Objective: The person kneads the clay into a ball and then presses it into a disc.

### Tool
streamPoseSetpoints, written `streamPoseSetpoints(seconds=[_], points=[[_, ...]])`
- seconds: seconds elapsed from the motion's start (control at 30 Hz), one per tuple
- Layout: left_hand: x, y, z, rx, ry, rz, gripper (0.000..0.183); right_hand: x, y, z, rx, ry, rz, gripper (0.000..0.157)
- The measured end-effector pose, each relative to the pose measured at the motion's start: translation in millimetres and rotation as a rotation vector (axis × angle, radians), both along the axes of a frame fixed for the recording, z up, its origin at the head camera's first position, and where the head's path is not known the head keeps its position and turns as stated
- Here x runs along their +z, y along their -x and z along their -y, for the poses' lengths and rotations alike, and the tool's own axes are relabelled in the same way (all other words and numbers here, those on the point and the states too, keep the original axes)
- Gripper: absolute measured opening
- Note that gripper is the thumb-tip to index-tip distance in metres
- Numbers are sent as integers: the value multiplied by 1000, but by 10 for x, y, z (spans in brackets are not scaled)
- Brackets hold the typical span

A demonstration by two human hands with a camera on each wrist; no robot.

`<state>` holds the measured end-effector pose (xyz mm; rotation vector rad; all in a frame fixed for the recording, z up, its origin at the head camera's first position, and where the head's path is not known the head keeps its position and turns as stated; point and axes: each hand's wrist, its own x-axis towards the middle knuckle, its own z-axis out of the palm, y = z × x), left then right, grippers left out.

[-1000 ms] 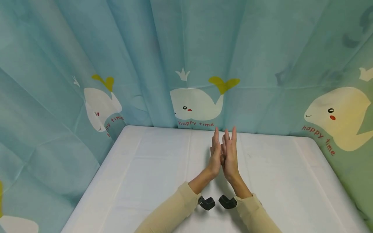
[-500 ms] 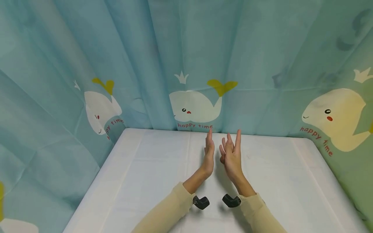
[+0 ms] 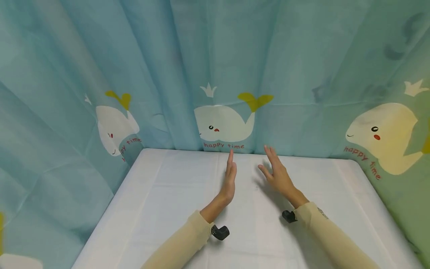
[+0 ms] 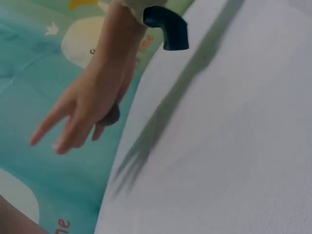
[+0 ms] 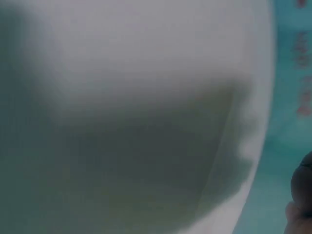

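Observation:
My left hand is raised above the white table, its fingers straight and pointing away. Farther right, my right hand leans leftward with its thumb spread from the fingers. The left wrist view shows the right hand from the side. On its table-facing side sits a small dark round thing, close against the palm and fingers; its kind I cannot tell. At the right edge of the right wrist view, the same dark thing appears partly cut off, with a fingertip below it.
The white-covered table spreads beneath both hands. A blue-green curtain printed with whales encloses the back and sides. Black wrist devices stick out at both cuffs. Shadows of the right arm fall on the cover.
The hands started palm to palm and have moved apart. My left hand has shifted left; my right hand has moved right and turned, its thumb now spread.

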<state>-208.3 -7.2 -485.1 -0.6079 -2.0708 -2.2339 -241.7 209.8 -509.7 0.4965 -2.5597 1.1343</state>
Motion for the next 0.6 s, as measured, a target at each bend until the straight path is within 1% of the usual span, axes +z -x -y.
streamPoseSetpoints(seconds=[0.07,0.2,0.3,0.43,0.6], points=[[-16,14,31,4,-1,-6,59,-34,89,-100,26,-119,-22,80],[-48,18,63,2,9,-1,58,-119,198,-282,46,-250,-4,82],[-71,7,76,2,12,10,58,-195,238,-388,43,-323,-16,81],[-84,5,92,11,6,13,59,-265,256,-490,37,-392,-45,76],[-75,9,124,20,9,16,59,-266,218,-561,31,-471,-51,70]])
